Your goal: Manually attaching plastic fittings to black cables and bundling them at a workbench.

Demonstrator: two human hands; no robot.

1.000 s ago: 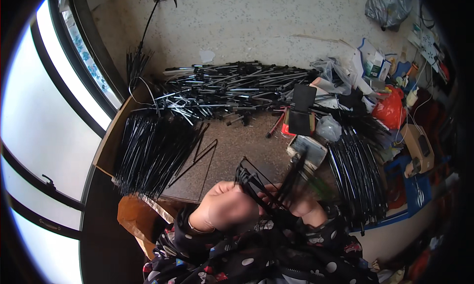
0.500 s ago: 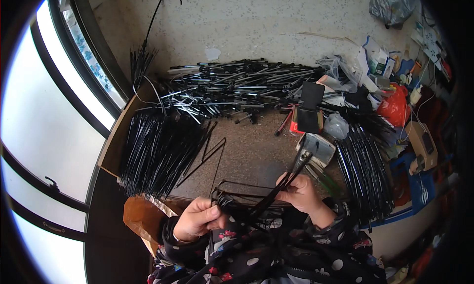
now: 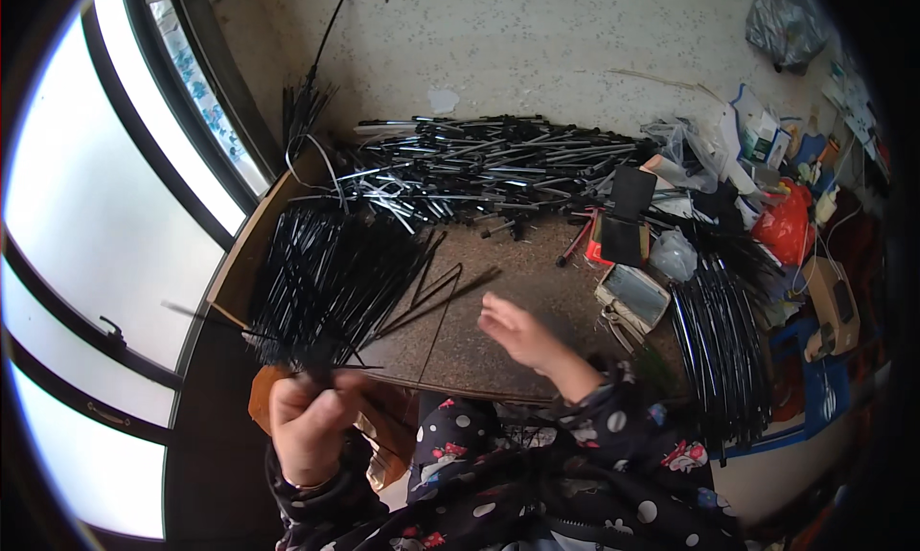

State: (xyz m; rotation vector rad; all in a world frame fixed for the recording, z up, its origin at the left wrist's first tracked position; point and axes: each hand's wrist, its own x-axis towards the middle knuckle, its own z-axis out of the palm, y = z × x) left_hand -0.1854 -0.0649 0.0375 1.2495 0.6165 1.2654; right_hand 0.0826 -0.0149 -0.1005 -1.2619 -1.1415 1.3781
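Down by the left pile (image 3: 335,278), left hand (image 3: 309,428) has fingers curled round skinny black rods (image 3: 321,361) (kinda blurry); right hand (image 3: 532,340) is empty, fingers nearly straight. Can't read the carton (image 3: 764,139).

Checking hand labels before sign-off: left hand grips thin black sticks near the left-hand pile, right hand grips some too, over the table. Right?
Not quite: the right hand is empty, fingers extended over the table. The rest holds: the left hand grips thin black sticks near the left-hand pile. The head view shows it.
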